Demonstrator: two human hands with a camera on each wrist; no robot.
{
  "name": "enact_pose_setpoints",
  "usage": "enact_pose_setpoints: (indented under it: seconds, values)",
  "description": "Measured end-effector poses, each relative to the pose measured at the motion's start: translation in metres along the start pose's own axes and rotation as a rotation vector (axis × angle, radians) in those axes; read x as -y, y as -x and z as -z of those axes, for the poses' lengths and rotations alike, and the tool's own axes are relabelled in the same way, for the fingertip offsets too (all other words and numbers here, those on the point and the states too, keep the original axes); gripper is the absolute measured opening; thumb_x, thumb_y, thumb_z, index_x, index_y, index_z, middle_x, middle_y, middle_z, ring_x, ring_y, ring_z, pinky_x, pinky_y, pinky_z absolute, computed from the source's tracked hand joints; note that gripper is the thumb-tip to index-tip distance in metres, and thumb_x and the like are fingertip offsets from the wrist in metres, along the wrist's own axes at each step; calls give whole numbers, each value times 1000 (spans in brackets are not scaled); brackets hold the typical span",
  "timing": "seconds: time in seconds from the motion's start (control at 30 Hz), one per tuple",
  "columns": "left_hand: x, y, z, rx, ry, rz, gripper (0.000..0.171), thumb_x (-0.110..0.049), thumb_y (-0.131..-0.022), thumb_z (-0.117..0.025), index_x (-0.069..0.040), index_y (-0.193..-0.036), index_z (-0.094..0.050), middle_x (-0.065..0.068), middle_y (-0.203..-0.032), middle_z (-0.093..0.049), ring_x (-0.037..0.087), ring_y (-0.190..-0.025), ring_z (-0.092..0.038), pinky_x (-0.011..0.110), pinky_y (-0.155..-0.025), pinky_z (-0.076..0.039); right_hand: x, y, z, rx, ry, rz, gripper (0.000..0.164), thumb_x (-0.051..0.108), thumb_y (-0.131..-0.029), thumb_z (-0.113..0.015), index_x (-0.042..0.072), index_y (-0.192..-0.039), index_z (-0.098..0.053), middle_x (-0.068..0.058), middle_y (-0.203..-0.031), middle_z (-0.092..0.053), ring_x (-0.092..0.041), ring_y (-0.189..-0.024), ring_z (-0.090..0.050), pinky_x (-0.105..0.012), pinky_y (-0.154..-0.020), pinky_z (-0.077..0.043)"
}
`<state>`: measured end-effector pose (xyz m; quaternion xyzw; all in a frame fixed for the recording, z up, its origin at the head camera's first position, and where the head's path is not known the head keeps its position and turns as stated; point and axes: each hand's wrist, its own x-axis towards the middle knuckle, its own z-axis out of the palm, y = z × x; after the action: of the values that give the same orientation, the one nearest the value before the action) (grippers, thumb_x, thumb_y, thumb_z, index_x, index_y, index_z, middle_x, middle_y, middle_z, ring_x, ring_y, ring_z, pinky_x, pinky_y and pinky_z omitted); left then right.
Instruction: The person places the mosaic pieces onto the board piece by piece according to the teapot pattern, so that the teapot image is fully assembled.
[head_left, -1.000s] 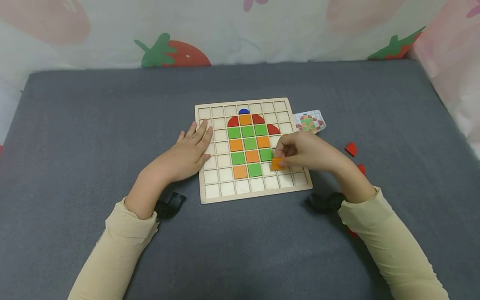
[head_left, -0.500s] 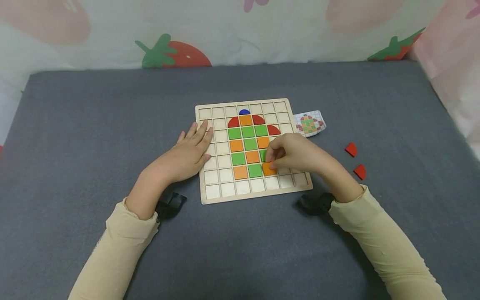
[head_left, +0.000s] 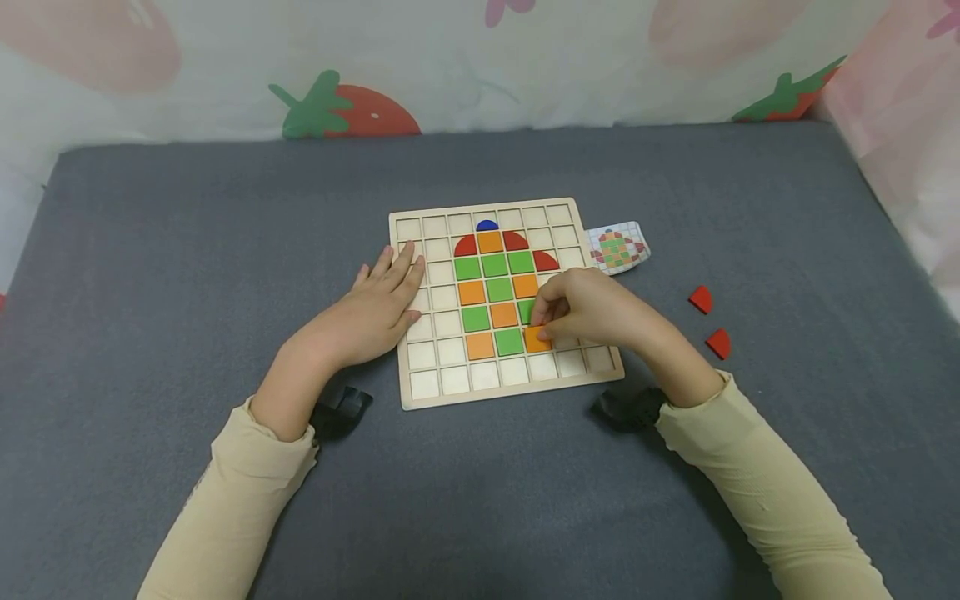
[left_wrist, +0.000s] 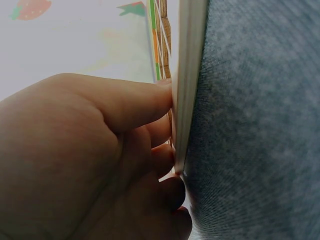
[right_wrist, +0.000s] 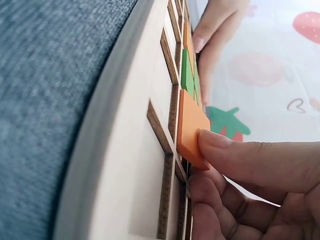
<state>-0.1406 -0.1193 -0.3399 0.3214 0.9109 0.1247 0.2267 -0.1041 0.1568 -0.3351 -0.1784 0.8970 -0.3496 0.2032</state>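
A wooden grid board (head_left: pixel 483 373) lies on the grey cloth, with green, orange, red and blue tiles in its cells. My left hand (head_left: pixel 375 304) rests flat over the board's left edge, fingers straight and spread; the left wrist view shows the thumb (left_wrist: pixel 145 102) against the rim. My right hand (head_left: pixel 600 308) pinches an orange square tile (right_wrist: pixel 192 132) between thumb and fingers. That tile sits at a cell right of a green square tile (head_left: pixel 509 342), tilted, one edge standing proud of the grid in the right wrist view.
A small pattern card (head_left: pixel 618 247) lies at the board's right edge, partly hidden by it. Two red quarter-round tiles (head_left: pixel 701 299) lie on the cloth to the right. A printed curtain (head_left: pixel 562 67) hangs behind the table.
My right hand has carried the orange square tile left and lowered it to a cell beside the green tile; over the last half second it has stayed there. My left hand has kept its place.
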Motion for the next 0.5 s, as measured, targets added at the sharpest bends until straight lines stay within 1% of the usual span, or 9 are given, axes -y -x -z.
enact_pose_setpoints:
  seconds: [0.3,0.43,0.5]
  values:
    - [0,-1,-1,-6,-9,5,61,-20,-102,-38,1,-150,-7,17,-156,6,35,-141,8,56,-111,-5,1,3,2,-30,-22,-12,9,1,-76,-77,4,-78,-69,0,-72,-64,-13,-67,-59,-30,-64,-47]
    - [0,-1,0,-2,-6,0,61,-20,-102,-38,1,-150,-7,17,-156,6,35,-141,9,57,-110,-4,-3,12,8,-50,-39,-16,8,1,-77,-75,4,-79,-68,-1,-73,-64,-14,-68,-60,-30,-65,-48]
    - [1,-2,0,-1,-5,-3,60,-20,-102,-37,1,-150,-7,17,-156,6,35,-141,9,57,-110,-4,-7,20,13,-61,-41,-36,8,1,-77,-75,5,-80,-68,-1,-74,-64,-14,-68,-60,-30,-65,-48]
